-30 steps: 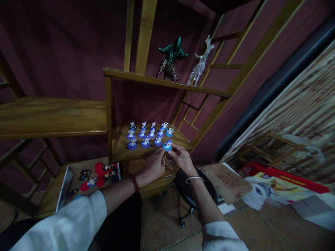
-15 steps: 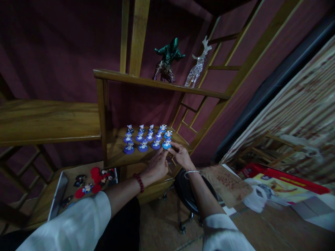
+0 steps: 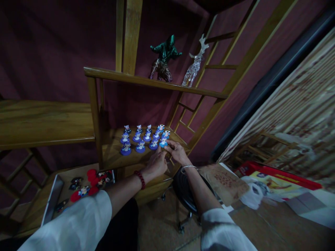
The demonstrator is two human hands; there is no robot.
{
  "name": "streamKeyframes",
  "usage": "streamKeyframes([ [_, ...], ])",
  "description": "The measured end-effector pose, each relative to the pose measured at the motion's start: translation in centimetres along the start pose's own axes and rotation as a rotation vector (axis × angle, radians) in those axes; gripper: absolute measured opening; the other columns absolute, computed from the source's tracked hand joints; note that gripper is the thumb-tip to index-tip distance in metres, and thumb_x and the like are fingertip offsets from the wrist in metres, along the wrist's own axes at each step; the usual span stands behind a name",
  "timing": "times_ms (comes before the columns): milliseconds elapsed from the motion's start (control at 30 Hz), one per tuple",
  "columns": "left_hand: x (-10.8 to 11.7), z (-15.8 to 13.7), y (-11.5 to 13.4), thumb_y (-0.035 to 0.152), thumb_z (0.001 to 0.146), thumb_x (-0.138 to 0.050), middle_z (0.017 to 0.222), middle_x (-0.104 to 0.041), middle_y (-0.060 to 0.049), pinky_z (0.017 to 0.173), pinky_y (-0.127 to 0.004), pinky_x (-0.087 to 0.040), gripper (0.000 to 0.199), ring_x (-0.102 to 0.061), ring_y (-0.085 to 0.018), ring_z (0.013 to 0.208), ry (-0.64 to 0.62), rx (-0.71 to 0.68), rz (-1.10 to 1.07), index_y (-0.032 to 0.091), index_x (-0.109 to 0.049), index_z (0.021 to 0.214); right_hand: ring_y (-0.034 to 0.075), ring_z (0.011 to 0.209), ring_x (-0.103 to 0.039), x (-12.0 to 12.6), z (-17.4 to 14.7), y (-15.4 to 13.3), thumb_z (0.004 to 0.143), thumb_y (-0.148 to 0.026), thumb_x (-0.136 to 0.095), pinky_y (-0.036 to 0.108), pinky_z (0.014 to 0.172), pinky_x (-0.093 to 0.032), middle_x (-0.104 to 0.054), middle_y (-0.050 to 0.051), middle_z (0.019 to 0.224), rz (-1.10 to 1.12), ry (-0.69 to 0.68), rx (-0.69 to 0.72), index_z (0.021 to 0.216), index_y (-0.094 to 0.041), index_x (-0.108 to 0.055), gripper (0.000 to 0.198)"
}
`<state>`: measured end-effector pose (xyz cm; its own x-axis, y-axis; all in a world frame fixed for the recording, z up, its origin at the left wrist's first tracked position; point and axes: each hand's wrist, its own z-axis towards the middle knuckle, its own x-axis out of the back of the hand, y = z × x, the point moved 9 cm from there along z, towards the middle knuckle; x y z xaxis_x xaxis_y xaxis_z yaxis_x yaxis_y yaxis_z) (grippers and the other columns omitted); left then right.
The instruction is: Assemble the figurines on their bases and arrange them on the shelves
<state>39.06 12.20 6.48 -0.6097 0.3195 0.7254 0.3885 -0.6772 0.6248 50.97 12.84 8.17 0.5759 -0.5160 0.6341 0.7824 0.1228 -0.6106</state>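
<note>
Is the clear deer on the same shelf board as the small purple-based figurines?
No, the clear deer stands on the upper board, above the purple-based figurines on the lower shelf.

figurines (image 3: 147, 136): rows on lower shelf (image 3: 112, 158); statue (image 3: 162, 57): upper shelf (image 3: 157, 83), left of deer (image 3: 193, 69); box (image 3: 51, 197): left, below figurines

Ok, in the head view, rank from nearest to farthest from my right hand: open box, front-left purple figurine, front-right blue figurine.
1. Blue figurine, at the right hand's fingertips.
2. Purple figurine, front row's left end.
3. Open box, lower left.
</note>
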Motion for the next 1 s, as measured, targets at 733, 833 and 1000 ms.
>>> streamKeyframes([
  [733,-0.8,0.1,0.0,0.007,0.074,-0.043,0.139,-0.034,-0.016,0.101,-0.031,-0.036,0.044,-0.042,-0.024,0.122,0.012,-0.041,-0.034,0.011,-0.048,0.117,0.024,0.098,-0.055,0.1,0.2,1.3,0.074,-0.029,-0.058,0.04,0.089,-0.042,-0.065,0.007,0.102,-0.185,0.013,-0.003,0.103,-0.02,-0.065,0.031],
  [833,-0.9,0.0,-0.1,0.008,0.074,-0.042,0.14,-0.032,-0.016,0.101,-0.032,-0.036,0.044,-0.042,-0.024,0.123,-0.012,-0.032,-0.032,0.01,-0.047,0.118,0.024,0.099,-0.055,0.0,0.2,1.2,0.074,-0.028,-0.058,0.04,0.091,-0.042,-0.065,0.007,0.104,-0.18,-0.005,-0.014,0.103,-0.02,-0.065,0.031],
  [1000,-0.9,0.0,-0.1,0.008,0.074,-0.043,0.143,-0.028,-0.016,0.102,-0.03,-0.034,0.048,-0.038,-0.024,0.126,-0.021,-0.03,-0.047,0.01,-0.045,0.122,0.023,0.099,-0.055,0.1,0.2,1.1,0.074,-0.028,-0.058,0.041,0.092,-0.041,-0.066,0.005,0.103,-0.174,0.004,-0.012,0.102,-0.022,-0.065,0.03],
])
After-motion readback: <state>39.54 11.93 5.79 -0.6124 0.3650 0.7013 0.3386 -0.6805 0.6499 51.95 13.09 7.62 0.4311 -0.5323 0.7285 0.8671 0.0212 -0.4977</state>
